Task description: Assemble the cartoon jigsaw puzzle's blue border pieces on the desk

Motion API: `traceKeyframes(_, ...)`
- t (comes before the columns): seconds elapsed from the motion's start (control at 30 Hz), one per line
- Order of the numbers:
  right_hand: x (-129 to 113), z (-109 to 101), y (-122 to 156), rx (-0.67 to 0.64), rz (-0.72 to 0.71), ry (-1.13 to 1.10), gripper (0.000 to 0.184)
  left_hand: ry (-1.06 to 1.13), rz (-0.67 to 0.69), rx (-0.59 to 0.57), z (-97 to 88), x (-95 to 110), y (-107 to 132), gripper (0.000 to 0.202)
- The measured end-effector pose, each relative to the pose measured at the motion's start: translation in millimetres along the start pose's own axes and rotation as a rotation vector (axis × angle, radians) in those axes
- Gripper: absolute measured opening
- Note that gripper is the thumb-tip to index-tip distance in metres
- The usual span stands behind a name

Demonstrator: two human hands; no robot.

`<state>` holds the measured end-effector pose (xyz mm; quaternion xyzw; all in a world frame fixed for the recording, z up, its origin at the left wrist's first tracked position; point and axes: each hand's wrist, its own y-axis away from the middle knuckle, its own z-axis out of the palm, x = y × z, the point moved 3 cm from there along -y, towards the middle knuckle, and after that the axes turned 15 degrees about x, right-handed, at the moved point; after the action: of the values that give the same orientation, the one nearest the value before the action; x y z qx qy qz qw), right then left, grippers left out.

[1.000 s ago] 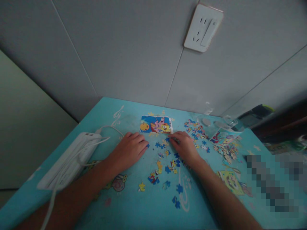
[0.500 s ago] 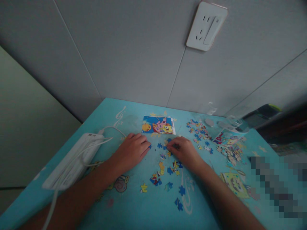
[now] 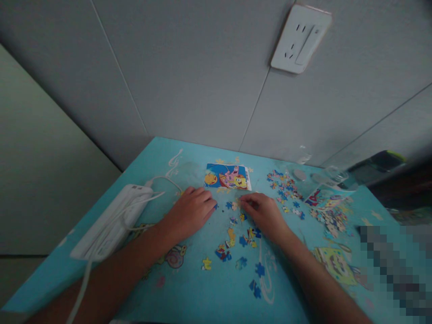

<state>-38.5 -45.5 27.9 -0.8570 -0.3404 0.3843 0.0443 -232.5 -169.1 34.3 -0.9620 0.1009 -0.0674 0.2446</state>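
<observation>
My left hand (image 3: 191, 211) lies flat on the turquoise table (image 3: 189, 288), fingers stretched toward a small blue piece at its fingertips. My right hand (image 3: 263, 213) rests palm down with its fingers curled over loose jigsaw pieces (image 3: 236, 225); whether it pinches one is hidden. A small cartoon reference picture (image 3: 228, 176) lies just beyond both hands. More loose pieces (image 3: 285, 191) are scattered to the right of it.
A white power strip (image 3: 111, 220) with its cables lies at the table's left edge. At the right sit a clear plastic bag (image 3: 326, 193), another pile of pieces (image 3: 332, 218) and a dark object (image 3: 378, 164). A wall socket (image 3: 301, 38) hangs above.
My right hand has drawn back a little from the picture toward the scattered pieces and its fingers have curled. The left hand has stayed put. The view has shifted slightly.
</observation>
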Motion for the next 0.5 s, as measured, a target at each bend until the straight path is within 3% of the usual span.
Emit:
traceKeyframes(0.17, -10, 8, 3, 0.017, -0.127, 0.088, 0.012, 0.001, -0.001, 0.011, 0.4, 0, 0, 0.017)
traceKeyframes(0.37, -16, 12, 0, 0.003, -0.039, -0.003, 0.007, -0.002, 0.007, 0.021, -0.1, 0, 0, 0.017)
traceKeyframes(0.5, -37, 22, -1, 0.028, -0.264, 0.062, 0.017, -0.021, 0.004, 0.017, -1.5, 1, 0, 0.016)
